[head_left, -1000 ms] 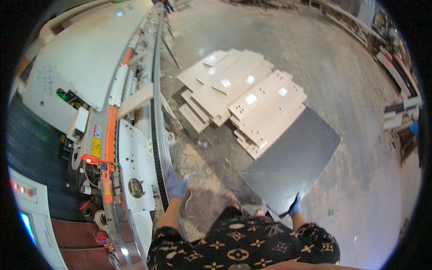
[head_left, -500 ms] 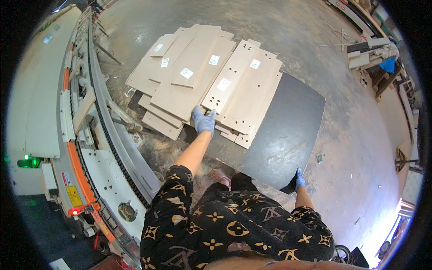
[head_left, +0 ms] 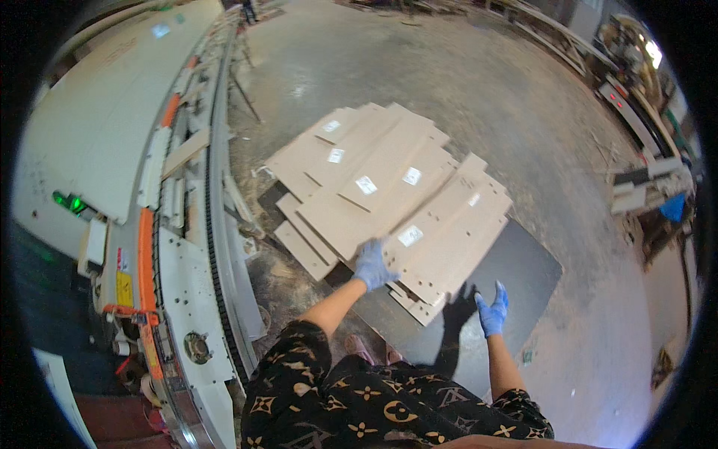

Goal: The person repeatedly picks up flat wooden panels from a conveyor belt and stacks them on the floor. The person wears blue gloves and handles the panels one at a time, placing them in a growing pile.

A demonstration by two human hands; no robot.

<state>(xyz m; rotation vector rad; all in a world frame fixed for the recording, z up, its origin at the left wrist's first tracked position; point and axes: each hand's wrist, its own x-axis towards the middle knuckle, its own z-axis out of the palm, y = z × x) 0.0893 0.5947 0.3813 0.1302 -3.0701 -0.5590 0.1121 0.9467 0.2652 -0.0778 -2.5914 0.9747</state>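
Observation:
Near the middle, two groups of beige wooden panels lie stacked side by side, several with white labels. My left hand (head_left: 373,268), in a blue glove, is closed on the near left corner of a narrow drilled panel (head_left: 428,222) on top of the right group. Its fingers lie along the left side and the thumb reaches the near end; the grip's underside is hidden. My gloved right hand (head_left: 492,308) hangs above a dark sheet (head_left: 517,262), right of the panels. It is open and touches nothing, thumb and fingers apart. Left of my left hand lies a wide panel (head_left: 336,221).
A long machine with a rail (head_left: 217,224) and orange guards (head_left: 146,247) runs along my left. Wood pieces (head_left: 632,196) and a blue item (head_left: 673,208) lie at the right. A person (head_left: 249,10) stands far off at the upper left. Sawdust lies on the floor.
My right hand has risen from beside the dark sheet and come closer to the panels. The narrow panel has shifted slightly, covering part of a neighbouring label. The view has turned.

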